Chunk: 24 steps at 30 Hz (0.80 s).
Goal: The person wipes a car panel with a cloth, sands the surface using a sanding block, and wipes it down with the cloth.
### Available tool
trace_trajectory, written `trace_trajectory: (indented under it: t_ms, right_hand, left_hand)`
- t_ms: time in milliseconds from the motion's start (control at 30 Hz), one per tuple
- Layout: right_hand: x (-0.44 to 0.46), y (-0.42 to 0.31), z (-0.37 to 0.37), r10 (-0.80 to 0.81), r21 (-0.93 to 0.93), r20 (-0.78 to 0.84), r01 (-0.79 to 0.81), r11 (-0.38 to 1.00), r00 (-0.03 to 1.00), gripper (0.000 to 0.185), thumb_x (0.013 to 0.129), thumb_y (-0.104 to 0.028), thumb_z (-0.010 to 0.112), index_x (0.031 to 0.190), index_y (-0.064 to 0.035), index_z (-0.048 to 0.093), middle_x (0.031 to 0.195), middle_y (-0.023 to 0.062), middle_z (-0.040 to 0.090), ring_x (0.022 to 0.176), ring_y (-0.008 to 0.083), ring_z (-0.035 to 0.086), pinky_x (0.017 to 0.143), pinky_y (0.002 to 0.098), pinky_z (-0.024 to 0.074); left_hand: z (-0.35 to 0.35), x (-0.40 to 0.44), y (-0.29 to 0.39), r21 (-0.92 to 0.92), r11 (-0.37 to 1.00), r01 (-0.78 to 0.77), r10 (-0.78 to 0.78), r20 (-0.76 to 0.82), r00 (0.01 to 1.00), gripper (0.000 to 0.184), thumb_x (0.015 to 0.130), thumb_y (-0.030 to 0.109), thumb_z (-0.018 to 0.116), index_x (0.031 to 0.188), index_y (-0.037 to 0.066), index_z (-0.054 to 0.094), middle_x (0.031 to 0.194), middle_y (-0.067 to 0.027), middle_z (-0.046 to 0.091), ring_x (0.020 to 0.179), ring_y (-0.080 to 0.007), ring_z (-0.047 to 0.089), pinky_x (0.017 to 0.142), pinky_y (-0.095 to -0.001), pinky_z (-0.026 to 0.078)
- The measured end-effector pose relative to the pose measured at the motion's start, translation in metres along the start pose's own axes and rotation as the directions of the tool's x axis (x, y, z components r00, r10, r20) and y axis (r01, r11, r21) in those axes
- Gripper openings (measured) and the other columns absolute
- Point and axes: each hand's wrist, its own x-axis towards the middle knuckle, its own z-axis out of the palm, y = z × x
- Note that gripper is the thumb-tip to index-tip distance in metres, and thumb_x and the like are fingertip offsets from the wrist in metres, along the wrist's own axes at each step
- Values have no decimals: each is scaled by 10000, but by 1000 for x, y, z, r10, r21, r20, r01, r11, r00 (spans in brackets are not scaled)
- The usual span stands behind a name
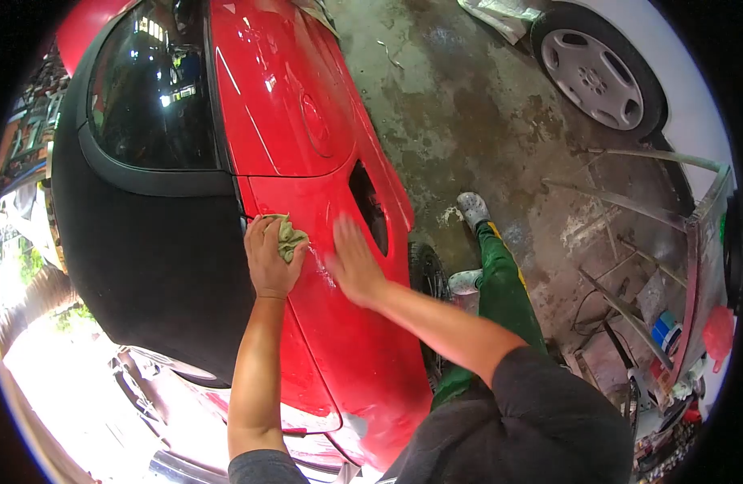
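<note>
My left hand (270,260) rests on the red car body (307,323), with its fingers closed on a crumpled greenish cloth (290,239). It is beside the edge of the black soft top (170,250). To its right, my right hand (357,262) is at the same red panel, fingers stretched out and smeared by motion. Nothing shows in it, though its palm side is hidden. Whitish wet-looking marks (321,268) lie on the paint between the two hands. Just beyond my right hand is a dark side opening (369,208) in the panel.
The car's rear tyre (427,274) is near my legs. A white vehicle's wheel (593,78) stands at the upper right. On the right is a metal frame (690,266) with a blue and white can (666,331) and clutter. The concrete floor (460,105) is stained.
</note>
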Motion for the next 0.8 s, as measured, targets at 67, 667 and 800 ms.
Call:
trace_trajectory:
  t_ms: [67,667,800]
  right_hand:
    - [94,34,12,227,146,-73,-215,966,971,759,1068,-420,402,1558,118,184,1646,322,135,1549,431,127,1264,522,121]
    - [20,-50,-4,-175,-88,112,185,979,978,625,1014,-256,518,1509,82,340,1573,286,343,1501,412,285,1251,511,199]
    - [21,-27,-12,-161,-121,91,172,978,983,632,1024,-274,499,1506,100,334,1576,309,326,1499,431,281,1251,502,206]
  left_hand:
    - [1,0,-2,3,1000,-4,4,-1,1000,518,871,359,735,1251,35,594,1254,-191,578,1266,-434,499,1113,-524,369]
    - [4,-6,-11,-25,1000,-17,16,-21,1000,482,989,394,560,1281,12,583,1290,-217,556,1277,-442,484,1122,-528,348]
    - [1,-5,-6,-34,999,2,-3,-20,1000,459,973,359,584,1272,10,590,1291,-216,555,1281,-442,482,1121,-523,350]
